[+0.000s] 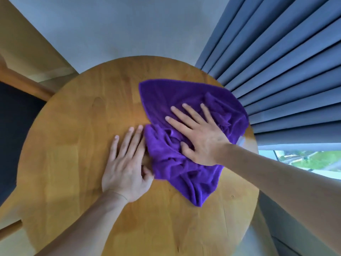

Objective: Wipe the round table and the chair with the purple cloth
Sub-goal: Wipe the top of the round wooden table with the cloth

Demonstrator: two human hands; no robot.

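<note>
Right hand point(200, 140): I see it flat, fingers spread, pressing the purple cloth point(186, 137).
Left hand point(127, 167): flat on the counter point(73, 145), touching the cloth's left edge.
Cloth: rumpled, right of centre, reaching the right rim.
Open room: bare wood left and near.
Chair point(16, 130): at the left rim.

There is one camera, worn on the person's head. It looks almost straight down from close above the round wooden surface point(73, 145), which fills most of the view. The wide lens bends the curtain point(276, 61) at the right.
</note>
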